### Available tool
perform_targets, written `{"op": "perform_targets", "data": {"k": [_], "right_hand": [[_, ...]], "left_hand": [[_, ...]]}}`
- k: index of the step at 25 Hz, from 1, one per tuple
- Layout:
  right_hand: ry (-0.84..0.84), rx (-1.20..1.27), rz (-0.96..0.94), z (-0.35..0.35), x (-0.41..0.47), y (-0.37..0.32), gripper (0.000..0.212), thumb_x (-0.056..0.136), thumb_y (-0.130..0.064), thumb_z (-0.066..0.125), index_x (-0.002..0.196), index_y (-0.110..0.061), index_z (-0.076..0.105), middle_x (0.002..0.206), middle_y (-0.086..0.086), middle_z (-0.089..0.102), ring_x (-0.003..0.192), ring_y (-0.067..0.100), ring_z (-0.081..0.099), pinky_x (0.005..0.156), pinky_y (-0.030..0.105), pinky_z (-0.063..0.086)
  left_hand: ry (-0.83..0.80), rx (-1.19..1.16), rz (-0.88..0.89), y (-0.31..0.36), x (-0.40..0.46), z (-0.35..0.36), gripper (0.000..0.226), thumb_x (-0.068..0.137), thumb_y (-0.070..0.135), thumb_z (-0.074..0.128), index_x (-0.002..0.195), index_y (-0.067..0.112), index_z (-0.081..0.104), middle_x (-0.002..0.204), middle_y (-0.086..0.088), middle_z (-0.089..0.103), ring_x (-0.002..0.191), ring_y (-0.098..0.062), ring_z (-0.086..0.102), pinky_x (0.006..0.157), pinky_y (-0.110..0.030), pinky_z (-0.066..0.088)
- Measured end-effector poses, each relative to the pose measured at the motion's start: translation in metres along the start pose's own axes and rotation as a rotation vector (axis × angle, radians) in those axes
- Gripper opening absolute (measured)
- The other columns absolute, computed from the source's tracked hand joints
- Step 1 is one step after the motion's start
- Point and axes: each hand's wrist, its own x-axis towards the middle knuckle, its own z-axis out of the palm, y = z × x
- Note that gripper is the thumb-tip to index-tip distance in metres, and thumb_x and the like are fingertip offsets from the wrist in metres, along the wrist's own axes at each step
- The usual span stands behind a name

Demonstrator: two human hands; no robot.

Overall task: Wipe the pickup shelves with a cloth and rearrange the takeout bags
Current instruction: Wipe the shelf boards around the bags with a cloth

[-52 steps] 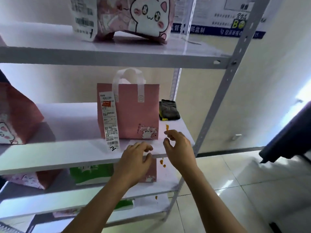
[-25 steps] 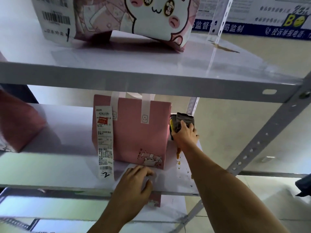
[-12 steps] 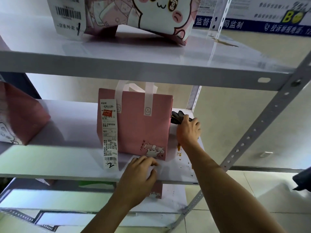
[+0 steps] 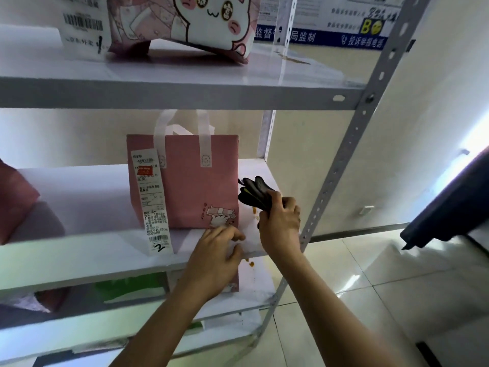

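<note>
While the right hand (image 4: 279,223) grasps a crumpled dark grey cloth (image 4: 255,193) above the right end of the white middle shelf board (image 4: 79,250), the left hand (image 4: 215,254) rests with loosely bent, released fingers on the front edge of that board, gripping nothing. The cloth sits just beside the right side of a pink fabric takeout bag with white loop handles (image 4: 193,181), which stands upright on the middle board with a long white printed receipt (image 4: 152,200) hanging down its front. Small orange crumbs (image 4: 254,210) lie on the board below the cloth. On the white top shelf board (image 4: 172,94) stands a pink bag printed with a white cartoon cat (image 4: 190,22). A grey perforated metal upright (image 4: 352,144) frames the right side of the rack.
</note>
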Motion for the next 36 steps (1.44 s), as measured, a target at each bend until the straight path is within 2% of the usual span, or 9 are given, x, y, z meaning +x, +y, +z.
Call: {"op": "perform_targets", "data": {"k": [6,8,12,16,23,27,31,34,36], "right_hand": [[0.031,0.1,-0.029,-0.027,-0.086,0.025,0.045,0.095,-0.01,0.055,0.137,-0.02,0.047,0.129,0.011,0.048,0.115,0.029,0.046,0.098,0.044,0.047],[0.042,0.126,-0.008,-0.036,-0.104,0.037,0.045,0.094,-0.009,0.057,0.137,-0.021,0.049,0.128,0.009,0.048,0.115,0.027,0.045,0.096,0.043,0.049],[-0.009,0.118,-0.031,-0.056,-0.129,0.07,0.044,0.094,-0.013,0.056,0.135,-0.025,0.048,0.129,0.004,0.047,0.112,0.019,0.043,0.095,0.036,0.05],[0.021,0.136,0.026,-0.077,-0.135,0.114,0.04,0.094,-0.012,0.055,0.132,-0.024,0.05,0.122,0.005,0.05,0.104,0.016,0.043,0.089,0.036,0.051],[0.067,0.205,0.051,-0.134,-0.098,0.207,0.046,0.088,-0.006,0.058,0.13,-0.025,0.052,0.116,0.002,0.049,0.102,0.016,0.04,0.089,0.034,0.045],[0.074,0.274,0.009,-0.166,-0.053,0.249,0.046,0.088,-0.006,0.058,0.13,-0.024,0.054,0.116,0.003,0.049,0.106,0.021,0.045,0.092,0.038,0.046],[0.053,0.326,-0.098,-0.19,-0.004,0.269,0.047,0.087,-0.006,0.057,0.129,-0.025,0.054,0.113,0.001,0.048,0.104,0.024,0.049,0.091,0.041,0.046],[0.031,0.378,-0.153,-0.203,0.041,0.27,0.045,0.089,-0.005,0.056,0.129,-0.025,0.054,0.112,0.0,0.047,0.103,0.027,0.051,0.088,0.038,0.043],[0.026,0.39,-0.197,-0.209,0.074,0.266,0.045,0.09,-0.006,0.057,0.13,-0.025,0.054,0.112,0.001,0.047,0.105,0.026,0.049,0.092,0.039,0.042]], "left_hand": [[-0.024,-0.049,0.024,0.001,-0.02,0.013,0.011,0.097,0.031,0.054,0.105,0.033,0.061,0.106,0.021,0.056,0.101,-0.003,0.048,0.077,-0.013,0.036],[-0.053,-0.044,0.037,0.008,-0.026,0.022,0.011,0.097,0.032,0.052,0.104,0.038,0.058,0.105,0.02,0.057,0.101,-0.004,0.048,0.077,-0.022,0.042],[-0.076,-0.034,0.078,0.033,-0.031,0.035,0.012,0.096,0.034,0.052,0.104,0.041,0.058,0.109,0.021,0.06,0.1,-0.003,0.049,0.08,-0.028,0.048],[-0.1,-0.03,0.132,0.067,-0.027,0.049,0.014,0.097,0.034,0.051,0.108,0.039,0.059,0.112,0.021,0.059,0.107,-0.003,0.049,0.084,-0.025,0.043],[-0.081,-0.027,0.113,0.15,-0.004,0.094,0.017,0.098,0.028,0.052,0.111,0.03,0.063,0.112,0.014,0.06,0.109,-0.008,0.05,0.09,-0.029,0.046],[-0.028,-0.014,0.122,0.21,0.02,0.123,0.018,0.099,0.032,0.049,0.112,0.032,0.061,0.114,0.018,0.057,0.11,-0.003,0.047,0.089,-0.023,0.039],[0.054,0.06,0.134,0.254,0.044,0.132,0.018,0.099,0.036,0.047,0.114,0.035,0.058,0.116,0.02,0.055,0.107,0.003,0.041,0.082,-0.011,0.032],[0.102,0.099,0.156,0.279,0.068,0.126,0.02,0.099,0.036,0.046,0.116,0.034,0.057,0.119,0.02,0.055,0.111,0.002,0.041,0.09,-0.017,0.035],[0.148,0.117,0.177,0.292,0.087,0.12,0.021,0.099,0.036,0.046,0.117,0.034,0.057,0.12,0.019,0.055,0.114,0.001,0.042,0.095,-0.019,0.036]]}}
